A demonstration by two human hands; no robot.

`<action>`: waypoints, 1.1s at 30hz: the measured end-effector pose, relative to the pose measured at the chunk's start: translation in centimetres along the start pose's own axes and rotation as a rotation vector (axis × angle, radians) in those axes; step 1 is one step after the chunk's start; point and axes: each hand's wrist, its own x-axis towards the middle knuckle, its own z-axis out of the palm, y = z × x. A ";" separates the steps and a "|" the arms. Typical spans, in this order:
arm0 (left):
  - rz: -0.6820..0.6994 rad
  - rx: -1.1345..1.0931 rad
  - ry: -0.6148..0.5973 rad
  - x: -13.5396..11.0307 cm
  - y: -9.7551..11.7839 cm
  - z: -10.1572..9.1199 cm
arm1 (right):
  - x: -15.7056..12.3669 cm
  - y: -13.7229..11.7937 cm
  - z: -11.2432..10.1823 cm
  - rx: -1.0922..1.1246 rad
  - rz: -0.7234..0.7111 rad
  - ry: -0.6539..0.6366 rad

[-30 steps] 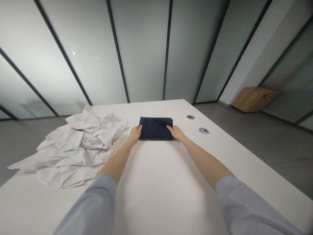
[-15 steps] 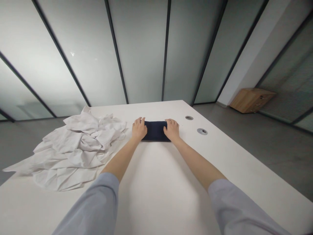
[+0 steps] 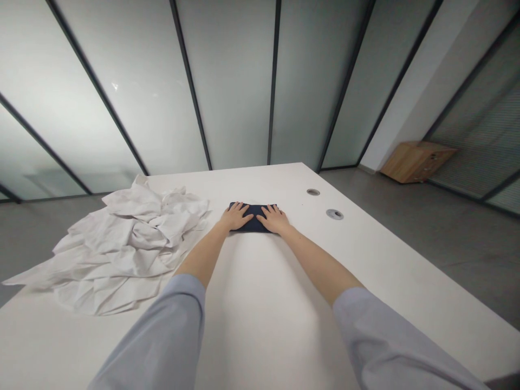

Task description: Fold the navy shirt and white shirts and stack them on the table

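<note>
Navy cloth (image 3: 254,225), folded flat, lies on the white bench (image 3: 264,287), its two ends largely hidden from me by the hands. I see the left hand (image 3: 235,216) and right hand (image 3: 275,220) resting palm-down on it, fingers apart. Left of them white cloth (image 3: 134,238) sits heaped; how many pieces, I can't tell. My view cuts off both sleeves (image 3: 162,330).

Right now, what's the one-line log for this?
left hand: spread on dark cloth | right hand: spread on same cloth | white cloth heap: left side of table
</note>
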 end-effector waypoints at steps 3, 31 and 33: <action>0.006 0.008 -0.007 -0.5 -0.2 -0.1 | -0.4 -0.2 0.0 0.005 0.016 -0.013; 0.029 -0.162 0.467 -6.0 -1.9 2.7 | -3.0 1.8 0.5 0.089 -0.173 0.009; 0.103 -0.128 0.439 -6.6 -1.9 2.2 | -3.3 1.5 0.3 0.083 -0.148 0.022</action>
